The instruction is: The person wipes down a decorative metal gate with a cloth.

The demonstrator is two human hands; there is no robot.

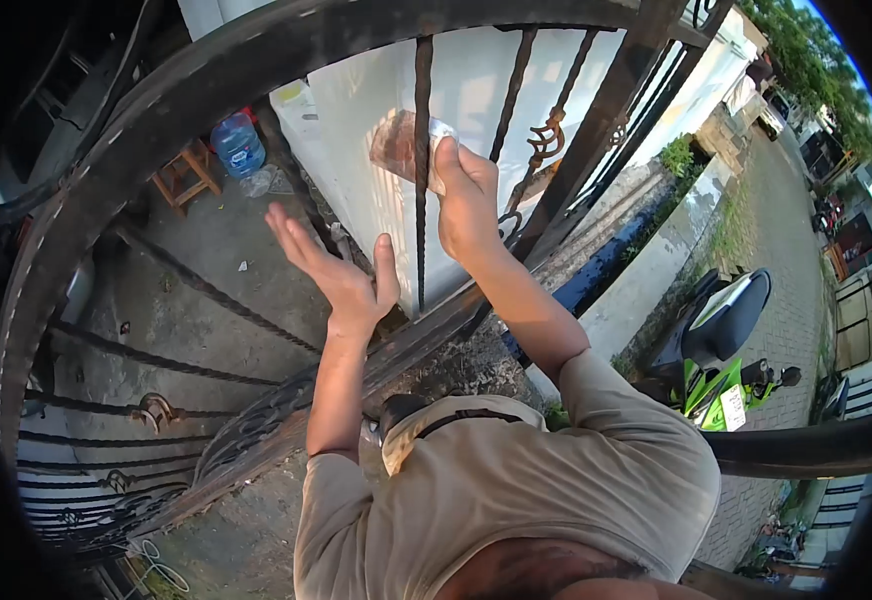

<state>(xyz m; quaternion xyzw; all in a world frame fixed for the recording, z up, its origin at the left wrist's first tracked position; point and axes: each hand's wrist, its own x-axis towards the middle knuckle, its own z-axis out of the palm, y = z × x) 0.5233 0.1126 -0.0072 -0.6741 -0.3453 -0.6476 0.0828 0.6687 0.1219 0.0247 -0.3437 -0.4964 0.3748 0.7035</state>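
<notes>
My right hand [469, 207] pinches a worn piece of sandpaper [393, 146], brown on the face with a whitish edge near the thumb. The sandpaper lies behind a twisted dark metal bar [422, 85] of the gate, with the thumb on the bar's right side. My left hand [346, 283] is raised lower down to the left, fingers and thumb apart and nothing in them. It hovers near the gate's lower rail [396, 350]. The gate's thick curved top rail [256, 55] arches over both hands.
A white wall [356, 95] stands behind the bars. On the concrete floor at the left are a wooden stool [188, 172] and a blue water jug [238, 146]. A green motorcycle [711, 390] stands on the paved lane [791, 240] at the right.
</notes>
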